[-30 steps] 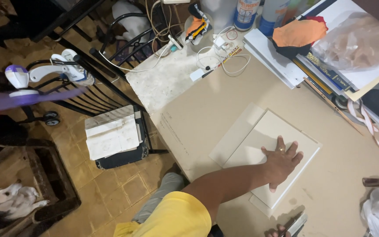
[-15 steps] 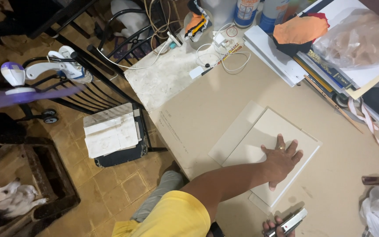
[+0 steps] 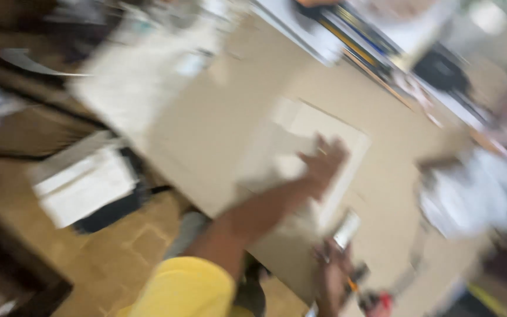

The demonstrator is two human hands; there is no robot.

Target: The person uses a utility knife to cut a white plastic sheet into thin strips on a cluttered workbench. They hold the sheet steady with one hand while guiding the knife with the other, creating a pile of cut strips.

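Observation:
The head view is heavily blurred. My left hand (image 3: 324,161) lies flat, fingers spread, on a white rectangular board (image 3: 338,126) that rests on the beige table (image 3: 218,117). My arm in a yellow sleeve reaches up to it from the bottom. My right hand (image 3: 331,276) is at the table's near edge, just below the board's corner. It is shut on a slim silvery tool (image 3: 347,230) whose tip points toward the board. What kind of tool it is cannot be made out.
Books and papers (image 3: 347,41) are piled along the table's far side. A white bag (image 3: 470,194) sits at the right. On the tiled floor to the left, a white box (image 3: 83,185) lies on a dark case.
The view has swung and blurred. My right hand with the tool has risen further into view toward the board's near corner. My left hand stays pressed on the board.

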